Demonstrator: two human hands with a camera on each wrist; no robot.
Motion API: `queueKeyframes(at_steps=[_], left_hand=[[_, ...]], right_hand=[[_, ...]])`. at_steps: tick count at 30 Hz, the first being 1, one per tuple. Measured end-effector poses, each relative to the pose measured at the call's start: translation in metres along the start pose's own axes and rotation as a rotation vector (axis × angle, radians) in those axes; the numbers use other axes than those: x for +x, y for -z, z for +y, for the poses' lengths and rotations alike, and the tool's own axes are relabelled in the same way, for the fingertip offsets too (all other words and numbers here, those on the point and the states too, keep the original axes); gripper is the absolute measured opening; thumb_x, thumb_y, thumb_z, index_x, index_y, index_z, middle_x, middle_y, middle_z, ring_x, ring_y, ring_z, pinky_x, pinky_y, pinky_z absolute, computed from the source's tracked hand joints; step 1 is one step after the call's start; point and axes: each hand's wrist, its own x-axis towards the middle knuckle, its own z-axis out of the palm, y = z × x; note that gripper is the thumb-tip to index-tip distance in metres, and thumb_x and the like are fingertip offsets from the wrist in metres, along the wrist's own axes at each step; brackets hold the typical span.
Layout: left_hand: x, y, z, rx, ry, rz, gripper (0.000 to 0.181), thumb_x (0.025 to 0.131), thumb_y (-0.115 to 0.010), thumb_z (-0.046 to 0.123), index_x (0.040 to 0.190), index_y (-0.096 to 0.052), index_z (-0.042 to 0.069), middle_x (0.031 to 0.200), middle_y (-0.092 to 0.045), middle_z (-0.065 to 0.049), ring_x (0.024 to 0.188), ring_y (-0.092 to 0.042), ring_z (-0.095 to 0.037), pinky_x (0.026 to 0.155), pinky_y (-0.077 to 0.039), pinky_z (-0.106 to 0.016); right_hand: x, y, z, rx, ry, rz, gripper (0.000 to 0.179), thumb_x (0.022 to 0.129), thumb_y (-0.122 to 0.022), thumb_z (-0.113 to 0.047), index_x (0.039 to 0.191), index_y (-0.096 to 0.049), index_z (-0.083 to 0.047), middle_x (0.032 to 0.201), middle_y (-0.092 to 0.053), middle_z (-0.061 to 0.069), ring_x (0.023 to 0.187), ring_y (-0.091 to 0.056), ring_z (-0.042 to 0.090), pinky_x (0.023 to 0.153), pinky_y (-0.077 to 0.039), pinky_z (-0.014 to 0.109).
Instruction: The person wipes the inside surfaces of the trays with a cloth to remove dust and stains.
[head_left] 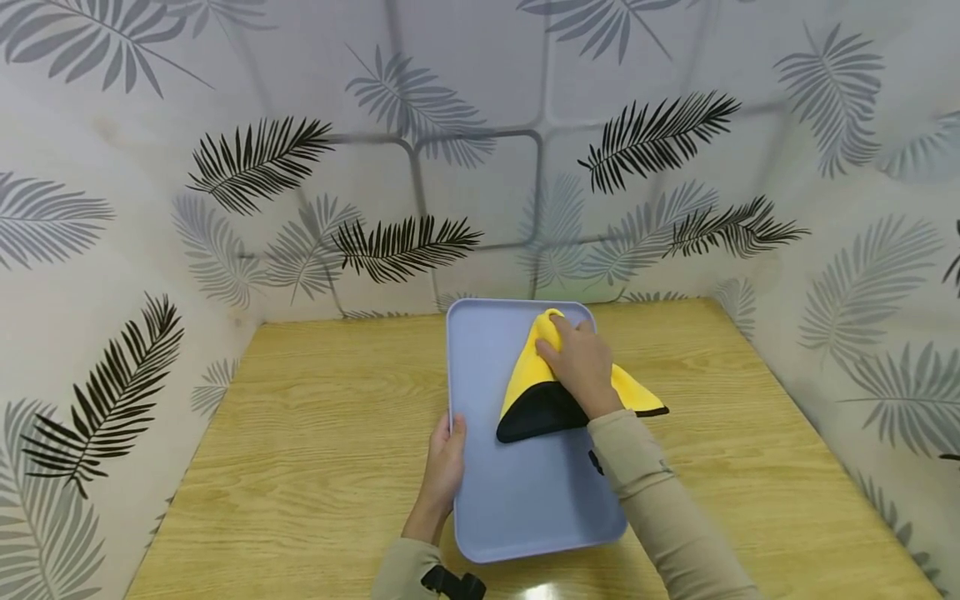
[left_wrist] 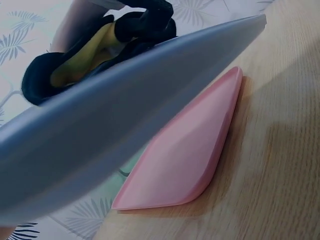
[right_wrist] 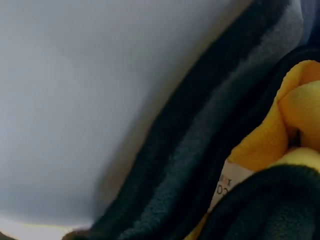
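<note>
My left hand [head_left: 442, 467] grips a light blue rectangular tray [head_left: 517, 500] by its left rim, thumb on the inner side; the fingers beneath are hidden. The tray is held raised and tilted. A yellow cloth [head_left: 528, 375] with a black border and dark grey reverse lies against the tray's upper right part. My right hand [head_left: 583, 364] pinches it near the tray's far right corner, and part of it hangs past the right rim. Up close in the right wrist view, the cloth's folds [right_wrist: 200, 125] and a white label [right_wrist: 227, 182] show.
Below the raised tray, a pink tray [left_wrist: 185, 155] lies on the wooden table [head_left: 330, 442]; the head view does not show it. Leaf-patterned sheeting [head_left: 480, 200] stands behind the table and along both sides.
</note>
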Motion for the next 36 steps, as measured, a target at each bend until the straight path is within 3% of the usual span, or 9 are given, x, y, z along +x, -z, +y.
queueKeyframes(at_steps=[8,13,19,24,36], left_hand=[[0.001,-0.004,-0.003,0.002,-0.029,0.011,0.047,0.099,-0.030,0.028,0.132,-0.032,-0.005,0.130,-0.039,-0.020,0.120,-0.034,-0.026,0.099,-0.024,-0.043],[0.001,-0.007,-0.003,0.030,-0.012,0.019,0.043,0.099,-0.031,0.027,0.125,-0.039,-0.006,0.114,-0.047,-0.015,0.106,-0.041,-0.020,0.093,-0.030,-0.035],[0.001,-0.010,-0.003,0.011,-0.018,-0.023,0.038,0.100,-0.027,0.020,0.125,-0.040,-0.005,0.115,-0.048,-0.013,0.104,-0.043,-0.016,0.089,-0.033,-0.028],[0.000,-0.012,-0.004,-0.028,-0.013,-0.073,0.038,0.100,-0.029,0.020,0.130,-0.038,-0.002,0.123,-0.046,-0.013,0.107,-0.044,-0.015,0.090,-0.035,-0.028],[-0.002,-0.012,-0.003,-0.009,-0.021,-0.051,0.038,0.100,-0.025,0.019,0.128,-0.038,-0.004,0.119,-0.048,-0.014,0.105,-0.045,-0.016,0.089,-0.035,-0.028]], right_hand=[[-0.002,-0.003,-0.028,-0.005,0.046,0.016,0.046,0.085,-0.056,-0.034,0.124,-0.052,-0.009,0.086,-0.050,0.019,0.058,-0.048,0.028,0.049,-0.041,0.038],[-0.006,-0.005,-0.045,-0.016,0.117,0.065,0.044,0.085,-0.058,-0.034,0.121,-0.055,-0.009,0.085,-0.052,0.019,0.053,-0.047,0.027,0.045,-0.041,0.038],[-0.008,-0.006,-0.060,-0.014,0.217,0.145,0.043,0.083,-0.062,-0.032,0.117,-0.057,-0.007,0.080,-0.052,0.017,0.048,-0.042,0.023,0.041,-0.038,0.034],[-0.009,-0.009,-0.066,-0.047,0.266,0.172,0.042,0.083,-0.061,-0.032,0.116,-0.058,-0.007,0.078,-0.051,0.016,0.045,-0.041,0.022,0.040,-0.037,0.033],[-0.011,-0.014,-0.063,-0.090,0.313,0.212,0.041,0.081,-0.063,-0.032,0.114,-0.059,-0.008,0.075,-0.050,0.014,0.041,-0.038,0.020,0.037,-0.034,0.031]])
